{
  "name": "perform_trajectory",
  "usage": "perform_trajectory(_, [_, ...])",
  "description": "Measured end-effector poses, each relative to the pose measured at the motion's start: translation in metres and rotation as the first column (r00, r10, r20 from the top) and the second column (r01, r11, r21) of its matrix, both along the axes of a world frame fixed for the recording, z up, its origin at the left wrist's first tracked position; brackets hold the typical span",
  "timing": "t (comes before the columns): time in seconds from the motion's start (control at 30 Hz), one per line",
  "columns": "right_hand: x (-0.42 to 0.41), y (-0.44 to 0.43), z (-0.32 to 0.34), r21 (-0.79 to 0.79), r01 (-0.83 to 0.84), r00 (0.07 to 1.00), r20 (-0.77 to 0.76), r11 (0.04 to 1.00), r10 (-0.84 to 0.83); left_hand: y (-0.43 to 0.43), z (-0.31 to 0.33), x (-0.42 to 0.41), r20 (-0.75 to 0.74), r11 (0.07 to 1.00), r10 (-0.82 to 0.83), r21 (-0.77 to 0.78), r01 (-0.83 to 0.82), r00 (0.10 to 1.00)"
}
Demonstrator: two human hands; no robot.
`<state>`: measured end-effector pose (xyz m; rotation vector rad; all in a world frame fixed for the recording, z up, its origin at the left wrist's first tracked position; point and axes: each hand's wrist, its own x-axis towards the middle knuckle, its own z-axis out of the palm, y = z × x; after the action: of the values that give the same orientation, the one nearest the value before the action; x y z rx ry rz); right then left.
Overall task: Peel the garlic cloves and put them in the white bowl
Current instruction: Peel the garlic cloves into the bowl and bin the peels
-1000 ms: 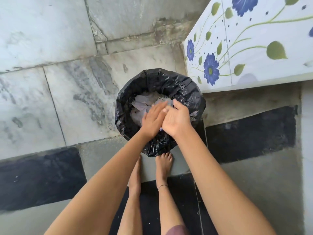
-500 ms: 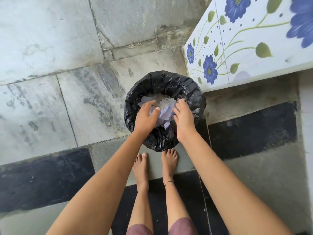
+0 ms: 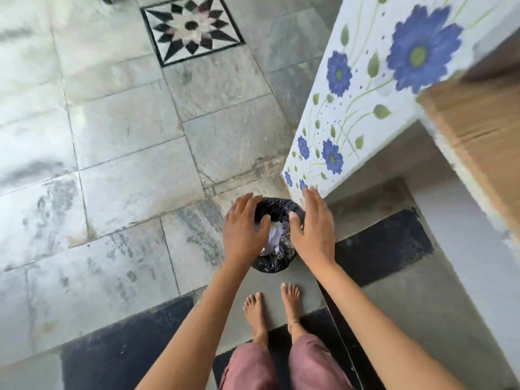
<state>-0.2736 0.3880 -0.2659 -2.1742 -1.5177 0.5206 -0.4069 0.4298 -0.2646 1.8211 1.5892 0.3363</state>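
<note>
A small bin lined with a black plastic bag (image 3: 277,263) stands on the floor in front of my bare feet. Pale papery scraps (image 3: 272,239) lie inside it. My left hand (image 3: 243,229) hovers over the bin's left side with relaxed fingers and holds nothing. My right hand (image 3: 313,228) hovers over the bin's right side, fingers straight and spread, also empty. No garlic cloves and no white bowl are in view.
A white cabinet side painted with blue flowers (image 3: 365,102) rises just right of the bin. A wooden surface (image 3: 475,130) lies at the upper right. Grey marble tiles (image 3: 126,178) spread to the left, with a star inlay (image 3: 192,25) far ahead.
My hands have parted and lifted away from the bin. The view has risen and pulled back, so the bin looks smaller and more floor shows.
</note>
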Motion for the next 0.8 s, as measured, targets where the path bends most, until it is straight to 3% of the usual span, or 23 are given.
perform_trajectory(0.17, [0.006,-0.056,0.135,0.228,0.063,0.993,0.085,0.972,-0.084,-0.044,0.124,0.005,0.083,0.973,-0.109,0.212,0.089,0.991])
perform_trajectory(0.27, [0.020,-0.101,0.186,0.297,0.113,0.968,0.183,0.948,-0.173,-0.066,0.180,0.024,0.129,0.934,-0.210,0.318,0.160,0.969])
perform_trajectory(0.4, [0.050,-0.154,0.229,0.404,0.244,0.918,0.196,0.882,-0.344,-0.086,0.234,0.061,0.172,0.868,-0.369,0.416,0.273,0.913])
perform_trajectory(0.57, [0.098,-0.221,0.272,0.503,0.403,0.811,0.191,0.764,-0.553,-0.126,0.273,0.124,0.146,0.747,-0.571,0.500,0.438,0.808])
perform_trajectory(0.8, [0.155,-0.363,0.299,0.567,0.562,0.615,0.200,0.602,-0.763,-0.245,0.295,0.227,0.082,0.521,-0.807,0.565,0.640,0.584])
